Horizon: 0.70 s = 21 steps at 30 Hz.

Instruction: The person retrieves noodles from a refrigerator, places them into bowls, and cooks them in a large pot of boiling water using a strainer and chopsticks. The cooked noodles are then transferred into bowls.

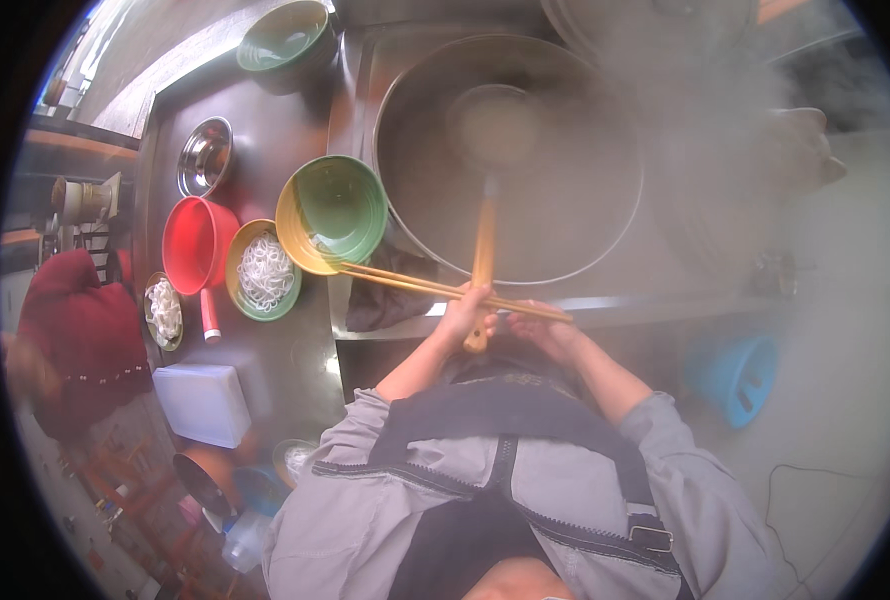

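My left hand (461, 319) is closed around the wooden handle (484, 240) of a round strainer or ladle. Its head (494, 124) is in a large steaming pot (407, 232), and steam blurs the pale contents. A pair of wooden chopsticks (415, 283) lies across my left hand, thin ends at the rim of a green and yellow bowl (355, 195). Close by the thick ends is my right hand (548, 326), its fingers beneath or against them; whether it grips them is unclear. Left of that bowl, white noodles (265, 274) fill a smaller bowl (244, 306).
On the steel counter (287, 382) are a red dipper (199, 240), a metal bowl (206, 156), a dish of pale strips (164, 311) and a white plastic box (203, 405). Another green bowl (284, 37) stands farther off. A blue basket (749, 379) is at right. Steam veils the right side.
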Available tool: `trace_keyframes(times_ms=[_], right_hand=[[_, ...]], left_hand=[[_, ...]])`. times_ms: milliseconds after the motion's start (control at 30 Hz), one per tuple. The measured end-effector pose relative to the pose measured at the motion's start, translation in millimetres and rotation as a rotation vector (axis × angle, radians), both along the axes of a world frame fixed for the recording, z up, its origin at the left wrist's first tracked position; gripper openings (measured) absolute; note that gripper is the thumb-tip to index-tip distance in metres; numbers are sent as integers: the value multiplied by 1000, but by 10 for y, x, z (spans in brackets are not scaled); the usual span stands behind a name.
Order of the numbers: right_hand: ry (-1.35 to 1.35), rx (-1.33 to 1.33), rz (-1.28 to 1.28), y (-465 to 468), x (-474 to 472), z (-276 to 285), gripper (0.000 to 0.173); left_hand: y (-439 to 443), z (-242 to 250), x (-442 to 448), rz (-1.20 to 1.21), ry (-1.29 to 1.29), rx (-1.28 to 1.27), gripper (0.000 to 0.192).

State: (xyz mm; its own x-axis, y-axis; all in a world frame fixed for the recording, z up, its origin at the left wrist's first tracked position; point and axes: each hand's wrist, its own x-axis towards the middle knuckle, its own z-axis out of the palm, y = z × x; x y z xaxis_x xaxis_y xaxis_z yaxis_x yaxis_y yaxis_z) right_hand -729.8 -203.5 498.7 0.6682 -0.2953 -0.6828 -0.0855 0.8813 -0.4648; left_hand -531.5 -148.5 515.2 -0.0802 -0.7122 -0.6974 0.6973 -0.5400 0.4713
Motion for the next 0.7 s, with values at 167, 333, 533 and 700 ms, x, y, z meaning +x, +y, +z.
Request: trace_keyframes(times_ms=[167,333,533,700], right_hand=[[-346,153,95,11,367,45,47],[-457,328,77,66,667,153,46],[-304,61,52,37,890,25,38],[-261,87,-71,26,939,94,32]], left_hand=[[173,128,68,26,70,-25,17],[398,255,89,-7,60,-121,22],[403,353,94,42,98,-73,25],[622,640,94,-48,71,151,28]])
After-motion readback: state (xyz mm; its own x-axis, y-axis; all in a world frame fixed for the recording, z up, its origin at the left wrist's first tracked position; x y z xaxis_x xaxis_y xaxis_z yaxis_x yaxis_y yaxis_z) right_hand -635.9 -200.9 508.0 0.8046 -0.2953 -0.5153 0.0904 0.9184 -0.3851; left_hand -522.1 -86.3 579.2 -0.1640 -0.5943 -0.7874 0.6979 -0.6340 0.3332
